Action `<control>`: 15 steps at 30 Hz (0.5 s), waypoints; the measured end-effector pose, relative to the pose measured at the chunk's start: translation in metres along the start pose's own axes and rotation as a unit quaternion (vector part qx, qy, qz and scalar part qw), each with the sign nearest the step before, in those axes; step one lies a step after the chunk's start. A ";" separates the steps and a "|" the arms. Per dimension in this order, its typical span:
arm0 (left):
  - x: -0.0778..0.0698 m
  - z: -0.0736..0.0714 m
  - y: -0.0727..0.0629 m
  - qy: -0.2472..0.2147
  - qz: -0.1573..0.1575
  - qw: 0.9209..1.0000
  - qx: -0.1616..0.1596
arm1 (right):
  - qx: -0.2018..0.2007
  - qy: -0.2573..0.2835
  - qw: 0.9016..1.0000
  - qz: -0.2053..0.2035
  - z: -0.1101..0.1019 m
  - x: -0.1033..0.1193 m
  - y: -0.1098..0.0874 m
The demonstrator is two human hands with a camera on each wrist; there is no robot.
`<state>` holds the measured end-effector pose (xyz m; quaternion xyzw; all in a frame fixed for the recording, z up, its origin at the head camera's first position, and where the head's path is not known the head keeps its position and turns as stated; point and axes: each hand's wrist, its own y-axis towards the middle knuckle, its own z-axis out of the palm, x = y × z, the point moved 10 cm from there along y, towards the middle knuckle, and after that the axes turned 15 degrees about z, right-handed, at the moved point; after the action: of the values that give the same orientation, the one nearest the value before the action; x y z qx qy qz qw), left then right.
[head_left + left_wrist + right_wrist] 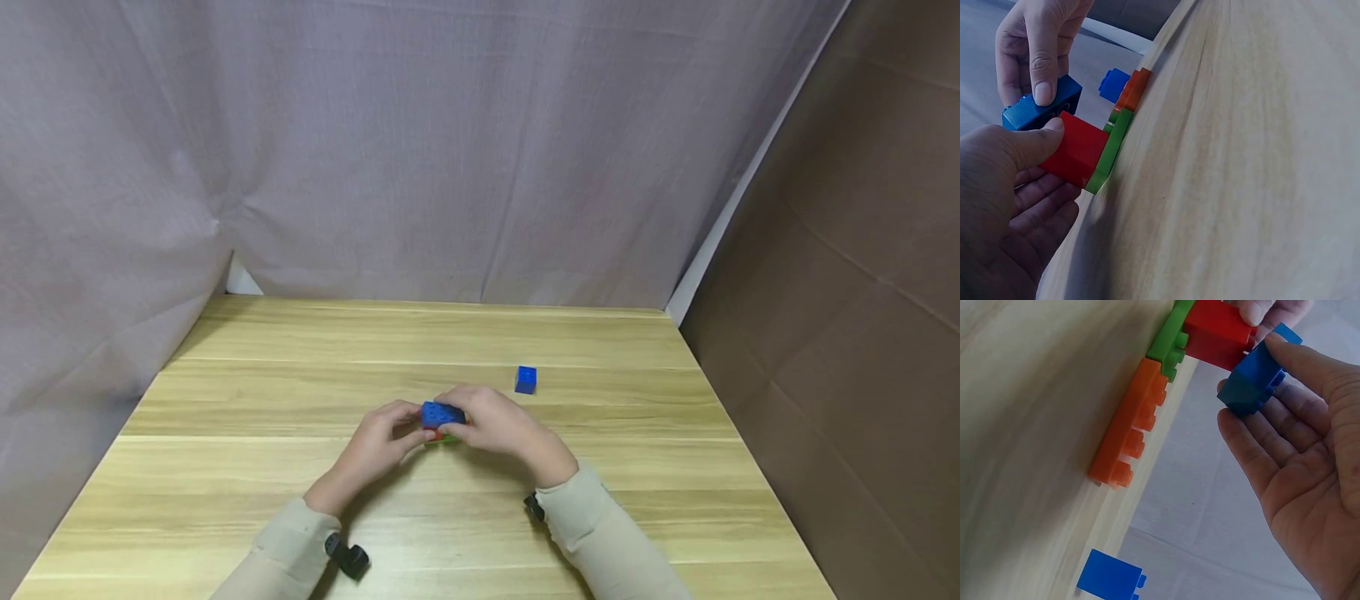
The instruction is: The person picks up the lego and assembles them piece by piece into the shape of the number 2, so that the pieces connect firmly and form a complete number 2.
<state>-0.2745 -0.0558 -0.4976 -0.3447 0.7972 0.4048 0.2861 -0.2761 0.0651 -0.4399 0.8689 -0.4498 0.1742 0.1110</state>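
My left hand (378, 437) grips a red block (1079, 150) between thumb and fingers. The red block stands on one end of a flat green brick (1111, 153). My right hand (498, 423) pinches a long blue brick (1254, 378) by its sides, thumb on one side and fingers on the other. The blue brick is tilted at the red block's studded top, its studs facing away from the red block. An orange brick (1125, 422) with a row of studs lies on the table in line with the green brick, its end against it.
A separate small blue block (526, 381) sits on the wooden table (322, 342), beyond my right hand. Grey cloth (420, 150) hangs behind the table's far edge, and a brown panel (840, 275) stands along the right side.
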 end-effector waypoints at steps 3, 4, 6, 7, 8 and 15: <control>0.000 0.000 0.000 0.000 0.000 1.000 0.000 | -0.004 -0.001 1.000 -0.003 0.001 0.001 0.000; 0.001 0.000 0.000 -0.001 0.000 1.000 -0.001 | -0.006 0.000 1.000 -0.004 0.001 0.001 0.000; 0.000 0.000 0.000 0.002 0.002 1.000 -0.002 | -0.006 -0.001 1.000 -0.003 0.002 0.001 0.000; 0.000 0.000 0.000 0.001 0.004 1.000 -0.003 | -0.006 -0.001 1.000 -0.003 0.003 0.001 0.000; 0.000 -0.001 0.000 0.000 0.005 1.000 -0.003 | -0.005 -0.001 1.000 -0.002 0.003 0.001 0.000; -0.001 0.000 -0.001 -0.002 0.009 1.000 -0.007 | -0.006 -0.010 1.000 -0.001 0.005 0.000 0.000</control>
<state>-0.2735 -0.0560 -0.4971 -0.3385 0.7970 0.4133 0.2816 -0.2753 0.0634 -0.4444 0.8703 -0.4515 0.1624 0.1115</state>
